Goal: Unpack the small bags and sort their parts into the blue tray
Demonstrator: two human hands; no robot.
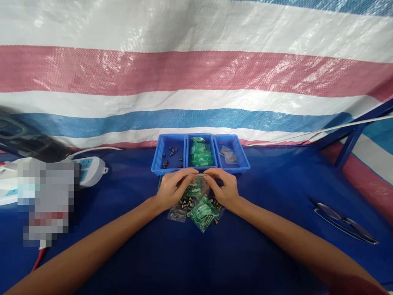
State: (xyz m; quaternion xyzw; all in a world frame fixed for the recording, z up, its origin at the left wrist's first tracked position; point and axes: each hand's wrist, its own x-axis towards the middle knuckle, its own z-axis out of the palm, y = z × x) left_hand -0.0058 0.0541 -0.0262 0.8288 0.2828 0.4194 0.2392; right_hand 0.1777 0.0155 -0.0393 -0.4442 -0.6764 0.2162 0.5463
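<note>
My left hand (172,187) and my right hand (223,187) meet in front of three blue bins, and both pinch the top edge of a small clear plastic bag (198,185) with green contents. Below the hands lies a pile of similar small bags (202,212), some with green parts, some with dark screws. The left bin (168,155) holds several loose dark screws. The middle bin (201,153) holds green packets. The right bin (232,154) holds clear bags.
A dark blue cloth (196,254) covers the table. A white power strip (90,170) and a blurred patch lie at the left. A pair of glasses (342,221) lies at the right. A striped tarp (196,73) hangs behind. A blue frame leg (350,143) stands at the far right.
</note>
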